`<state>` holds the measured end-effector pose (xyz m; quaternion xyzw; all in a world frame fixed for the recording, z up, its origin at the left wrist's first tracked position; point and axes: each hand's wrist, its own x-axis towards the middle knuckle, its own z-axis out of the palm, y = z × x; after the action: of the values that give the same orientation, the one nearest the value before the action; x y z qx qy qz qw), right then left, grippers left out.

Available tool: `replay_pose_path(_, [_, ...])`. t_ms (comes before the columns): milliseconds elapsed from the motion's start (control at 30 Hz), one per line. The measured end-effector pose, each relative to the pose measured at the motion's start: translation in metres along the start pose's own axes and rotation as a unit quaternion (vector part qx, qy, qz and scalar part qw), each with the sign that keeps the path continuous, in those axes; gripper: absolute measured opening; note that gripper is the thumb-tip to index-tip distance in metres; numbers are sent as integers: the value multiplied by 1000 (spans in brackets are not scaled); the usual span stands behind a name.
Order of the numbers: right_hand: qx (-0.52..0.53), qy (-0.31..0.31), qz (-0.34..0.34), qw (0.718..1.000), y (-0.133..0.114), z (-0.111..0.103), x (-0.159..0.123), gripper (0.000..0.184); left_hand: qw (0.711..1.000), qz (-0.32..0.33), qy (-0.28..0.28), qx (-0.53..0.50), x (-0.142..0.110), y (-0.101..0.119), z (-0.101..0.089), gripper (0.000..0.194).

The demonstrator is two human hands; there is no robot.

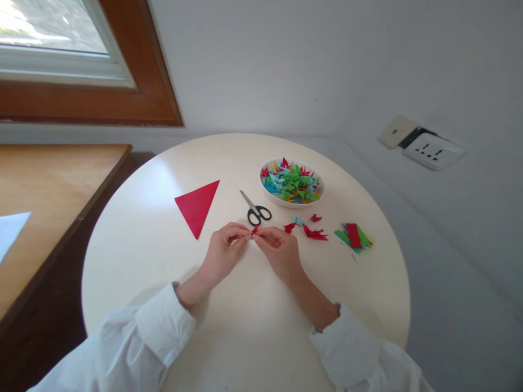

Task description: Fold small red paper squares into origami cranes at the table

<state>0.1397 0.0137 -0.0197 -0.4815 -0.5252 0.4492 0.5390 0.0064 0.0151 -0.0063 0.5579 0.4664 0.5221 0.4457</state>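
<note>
Between the fingertips of my left hand (pixel 225 246) and my right hand (pixel 281 251) is a small piece of folded red paper (pixel 255 230). Both hands are closed in a pinch on it, and the fingers cover most of its shape. Just beyond them lie scissors (pixel 256 209) with black handles, blades spread a little and pointing away. To the right of my right hand are red folded paper cranes (pixel 315 233) and a light blue one (pixel 299 220). A red paper triangle (pixel 198 207) lies flat to the left of the scissors.
A white bowl (pixel 292 204) heaped with colourful folded paper stands at the back of the round white table (pixel 134 245). Small coloured paper pieces (pixel 354 237) are stacked at the right. A wooden desk (pixel 57 179) adjoins at left; a wall with a socket (pixel 433 149) rises at right.
</note>
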Motion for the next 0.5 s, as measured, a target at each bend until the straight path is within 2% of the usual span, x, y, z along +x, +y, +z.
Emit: replay_pose_path(500, [6, -17, -14, 1000, 2, 2, -1, 10, 998, -64, 6, -27, -1, -3, 2, 11])
